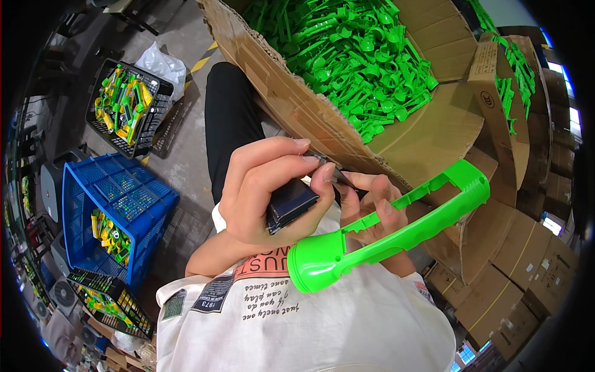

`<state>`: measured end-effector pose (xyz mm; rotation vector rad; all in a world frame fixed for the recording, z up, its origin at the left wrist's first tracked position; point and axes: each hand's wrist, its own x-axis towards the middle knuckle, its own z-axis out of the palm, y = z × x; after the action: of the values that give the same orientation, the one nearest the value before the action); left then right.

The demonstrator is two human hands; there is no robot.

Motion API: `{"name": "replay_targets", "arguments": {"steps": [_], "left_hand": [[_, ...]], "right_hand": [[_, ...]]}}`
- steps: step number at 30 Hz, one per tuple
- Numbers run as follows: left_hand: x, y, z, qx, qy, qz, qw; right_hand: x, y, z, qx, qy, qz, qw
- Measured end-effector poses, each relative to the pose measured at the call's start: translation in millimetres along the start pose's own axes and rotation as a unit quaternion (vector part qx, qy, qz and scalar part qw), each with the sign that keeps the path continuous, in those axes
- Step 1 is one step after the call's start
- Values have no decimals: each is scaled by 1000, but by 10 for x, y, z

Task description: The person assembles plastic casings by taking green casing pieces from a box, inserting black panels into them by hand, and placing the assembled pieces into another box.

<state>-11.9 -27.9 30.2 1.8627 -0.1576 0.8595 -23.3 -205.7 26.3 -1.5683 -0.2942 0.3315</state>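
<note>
My left hand [254, 192] is closed around a small stack of glossy black rectangular pieces [291, 208], held against the palm. Its thumb and fingertips pinch a thin dark piece [339, 178] that reaches toward the right hand. A bright green plastic flashlight housing [316, 266] with a long open handle slants across my right hand [389, 217]. The housing's round, wide head points to the lower left, near my shirt. Right-hand fingers show through the handle's opening and curl close to the dark piece; the rest of their grip is partly hidden.
Ahead stands a big cardboard box [291, 87] heaped with green plastic parts [353, 56]. At left are a black crate [164, 87] and a blue crate [149, 211] with yellow and green pieces, with another black crate [139, 310] below. Stacked cartons [514, 248] fill the right.
</note>
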Motion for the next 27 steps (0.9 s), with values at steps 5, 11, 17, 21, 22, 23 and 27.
{"name": "replay_targets", "arguments": {"steps": [5,11,17,21,22,23,27], "left_hand": [[1,5,19,-3,2,-1,1000],[-20,-3,39,-6,6,2,1000],[-11,-16,47,-15,4,-5,1000],[-12,-5,24,-20,-10,-7,1000],[-12,0,20,-19,-10,-7,1000],[-11,4,18,-26,-12,-10,1000],[-14,-4,31,-31,-10,9,999]], "right_hand": [[-32,-53,16,193,30,160,967],[-51,-107,42,228,50,168,958],[-57,308,53,-40,48,-218,974],[-114,256,-57,14,-16,-110,994],[-133,233,-63,32,-13,-68,997],[-150,203,-67,50,-9,-26,998],[-158,69,-99,104,3,100,990]]}}
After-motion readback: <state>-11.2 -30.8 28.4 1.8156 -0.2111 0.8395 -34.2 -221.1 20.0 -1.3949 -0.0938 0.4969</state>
